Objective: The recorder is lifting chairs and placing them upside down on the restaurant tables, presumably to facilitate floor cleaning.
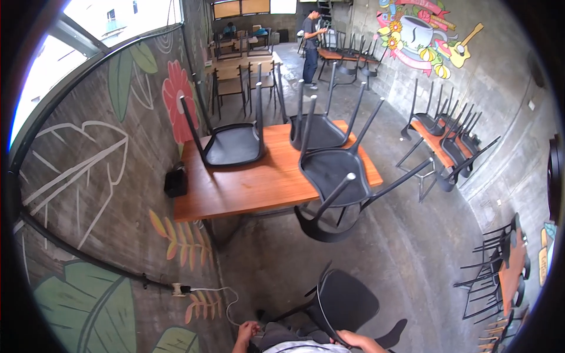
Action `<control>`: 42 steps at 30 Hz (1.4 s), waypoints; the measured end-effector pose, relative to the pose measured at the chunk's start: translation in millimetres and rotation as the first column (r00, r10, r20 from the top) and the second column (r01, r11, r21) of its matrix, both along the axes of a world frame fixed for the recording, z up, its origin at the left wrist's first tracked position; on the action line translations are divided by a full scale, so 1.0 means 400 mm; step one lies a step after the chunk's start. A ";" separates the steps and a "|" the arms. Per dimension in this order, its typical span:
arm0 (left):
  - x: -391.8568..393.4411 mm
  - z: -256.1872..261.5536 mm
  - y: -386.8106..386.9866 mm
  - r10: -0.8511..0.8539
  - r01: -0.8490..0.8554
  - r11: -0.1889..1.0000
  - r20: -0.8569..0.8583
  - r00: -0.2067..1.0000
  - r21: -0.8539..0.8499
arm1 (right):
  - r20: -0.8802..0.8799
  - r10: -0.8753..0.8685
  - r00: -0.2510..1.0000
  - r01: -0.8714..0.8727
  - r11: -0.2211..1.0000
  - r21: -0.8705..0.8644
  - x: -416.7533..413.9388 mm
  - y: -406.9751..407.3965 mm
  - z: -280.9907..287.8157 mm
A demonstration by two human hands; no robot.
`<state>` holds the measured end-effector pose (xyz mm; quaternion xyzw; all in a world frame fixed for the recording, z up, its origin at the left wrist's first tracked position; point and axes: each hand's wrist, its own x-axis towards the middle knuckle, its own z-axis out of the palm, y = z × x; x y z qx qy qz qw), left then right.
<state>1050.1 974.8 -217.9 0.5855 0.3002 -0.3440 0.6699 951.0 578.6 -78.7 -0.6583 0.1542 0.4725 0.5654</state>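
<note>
At the bottom centre my right hand (pixel 348 338) grips the edge of a black plastic chair (pixel 346 300), which is tilted beside my legs. My left hand (pixel 249 330) is to the left of it, fingers loosely curled, close to a white cable (pixel 229 304); whether it touches the cable I cannot tell. Ahead of me stands a wooden-topped table (pixel 265 176). Upturned black chairs rest on it: one at the left (pixel 234 143), one at the back (pixel 320 132) and one at the near right (pixel 337 174), its backrest hanging past the table's edge.
The cable runs to a wall socket (pixel 178 289) on the painted left wall. A black box (pixel 175 183) is by the table's left end. Tables with upturned chairs line the right wall (pixel 437 145). A person (pixel 311 48) stands at the back near another table (pixel 340 54).
</note>
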 end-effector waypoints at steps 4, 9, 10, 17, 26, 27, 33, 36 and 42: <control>-0.110 -0.344 -0.054 0.027 -0.020 0.988 -0.048 0.998 0.153 | -0.136 -0.155 0.978 0.118 0.961 -0.250 0.000 -0.016 0.328; -0.052 -0.439 -0.214 0.139 -0.062 0.908 -0.159 0.977 0.414 | -0.303 -0.583 0.754 0.391 0.769 -0.505 -0.046 -0.039 0.544; -0.040 -0.442 -0.274 0.151 -0.019 0.882 -0.242 0.958 0.472 | -0.278 -0.606 0.745 0.406 0.743 -0.532 -0.070 -0.075 0.542; 0.057 -0.116 -0.537 -0.510 0.613 0.657 -0.340 0.790 0.439 | 0.094 0.278 0.956 -0.206 0.865 -0.457 -0.003 -0.230 0.669; 0.046 -0.056 -0.445 -0.769 0.685 0.465 -0.129 0.627 0.561 | 0.286 -0.177 0.942 0.270 0.905 -0.330 -0.147 -0.450 0.473; 0.025 -0.053 -0.427 -0.754 0.675 0.471 -0.139 0.642 0.567 | 0.273 -0.270 0.923 0.347 0.891 -0.293 -0.170 -0.476 0.439; -0.005 -0.023 -0.368 -0.811 0.679 0.404 -0.103 0.576 0.613 | 0.365 -0.369 0.855 0.492 0.799 -0.345 -0.169 -0.585 0.265; -0.035 -0.005 -0.343 -0.848 0.604 0.463 0.127 0.514 0.649 | 0.203 -0.393 0.897 0.436 0.709 -0.554 -0.136 -0.549 0.275; -0.017 0.204 -0.416 -0.898 0.666 0.430 0.209 0.388 0.610 | 0.386 -0.398 0.832 0.546 0.467 -0.696 -0.328 -0.601 -0.037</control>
